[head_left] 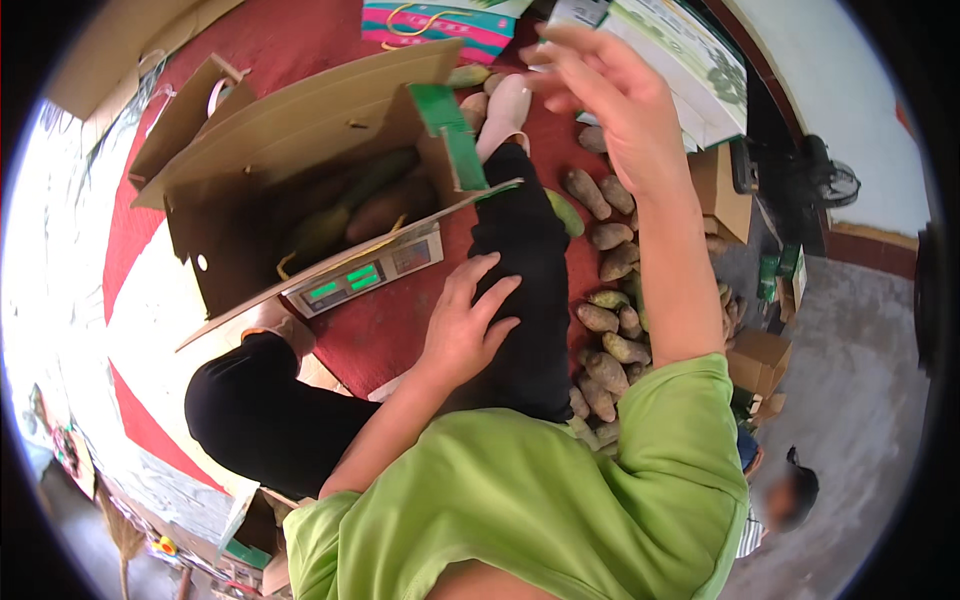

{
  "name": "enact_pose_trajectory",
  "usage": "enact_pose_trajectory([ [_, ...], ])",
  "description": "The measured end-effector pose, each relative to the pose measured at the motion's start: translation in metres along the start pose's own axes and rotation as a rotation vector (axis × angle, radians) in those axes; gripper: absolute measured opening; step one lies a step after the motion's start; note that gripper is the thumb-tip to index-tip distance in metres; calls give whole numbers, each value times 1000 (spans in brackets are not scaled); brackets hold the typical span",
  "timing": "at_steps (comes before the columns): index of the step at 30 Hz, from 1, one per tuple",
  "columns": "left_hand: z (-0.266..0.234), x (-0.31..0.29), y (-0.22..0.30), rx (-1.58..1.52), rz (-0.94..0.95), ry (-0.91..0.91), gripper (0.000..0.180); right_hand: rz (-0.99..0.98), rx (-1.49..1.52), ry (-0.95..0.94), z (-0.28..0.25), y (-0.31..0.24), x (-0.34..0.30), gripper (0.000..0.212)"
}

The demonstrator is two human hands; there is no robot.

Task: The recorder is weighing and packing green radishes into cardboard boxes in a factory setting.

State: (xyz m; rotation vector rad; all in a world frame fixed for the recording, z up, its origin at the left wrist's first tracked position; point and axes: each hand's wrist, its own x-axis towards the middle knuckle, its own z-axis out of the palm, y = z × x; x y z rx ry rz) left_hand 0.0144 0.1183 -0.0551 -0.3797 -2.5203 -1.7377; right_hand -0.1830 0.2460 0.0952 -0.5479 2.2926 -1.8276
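My left hand [468,322] rests by my black-clad leg [525,240], its fingers spread with nothing in them. Raised high on the right, my right hand [612,95] has its fingers apart and slightly bent, a little blurred, and holds nothing that I can see. In front of me on the left, an open cardboard box [300,125] sits tilted on a digital scale [412,255] with lit green displays. Inside it lie a long green vegetable [320,232] and brownish tubers [388,212], partly in shadow. Knobbly brown tubers [604,372] lie in a long heap beneath my right arm.
Red cloth [370,345] covers the ground around the scale. Past my foot stands a pink and teal box [440,25]; a white-green carton [690,75] is at the upper right. Small cardboard boxes [757,362] and a person [790,497] are to the right.
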Motion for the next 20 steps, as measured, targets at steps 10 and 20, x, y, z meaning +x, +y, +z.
enact_pose_trajectory([
  [10,52,35,31,157,203,-309,76,585,99,717,-107,159,-217,27],
  [20,157,19,-182,-193,-418,-390,57,846,230,693,-120,216,-300,23],
])
